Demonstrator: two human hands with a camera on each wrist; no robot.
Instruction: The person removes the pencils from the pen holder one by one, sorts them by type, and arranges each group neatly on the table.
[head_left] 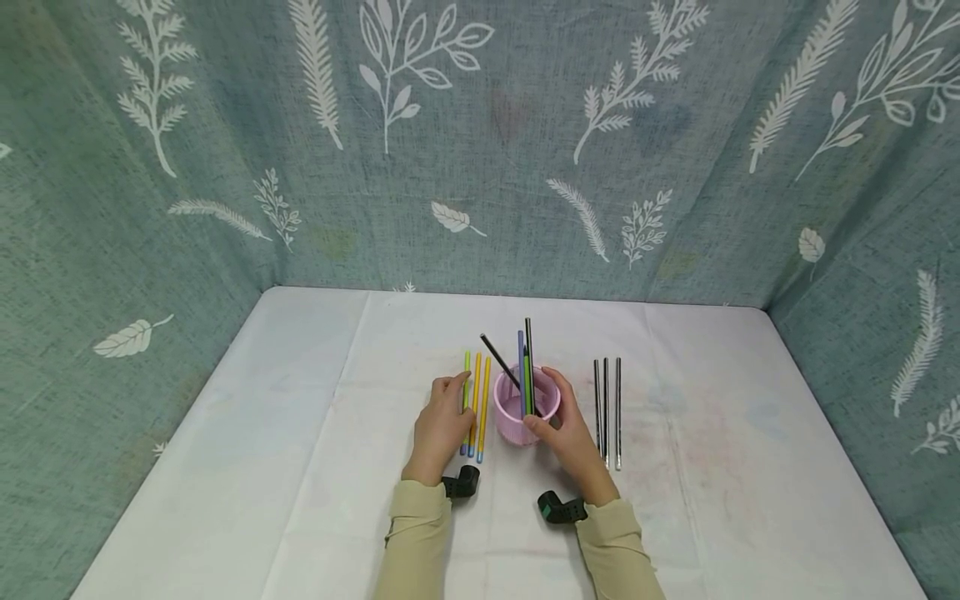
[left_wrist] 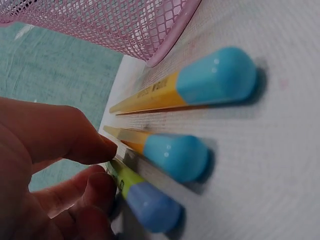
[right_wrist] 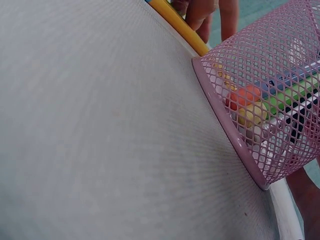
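A lime-green pencil (left_wrist: 126,177) with a blue end lies on the white table, between the thumb and fingers of my left hand (head_left: 442,427), which pinch it. Right beside it two yellow pencils (left_wrist: 167,90) with light-blue ends lie roughly parallel. My right hand (head_left: 574,442) holds a pink mesh pencil cup (head_left: 513,430), thumb at its near rim and fingers around its right side. Inside the cup stand a blue-violet pencil (head_left: 521,358), a green pencil (head_left: 527,392) and black pencils, one of them (head_left: 497,357) leaning left.
Several black pencils (head_left: 606,408) lie side by side on the table (head_left: 720,467), right of the cup. Grey-green curtains (head_left: 480,183) with white leaf prints surround the table at the back and sides. Each wrist carries a small black camera (head_left: 467,481).
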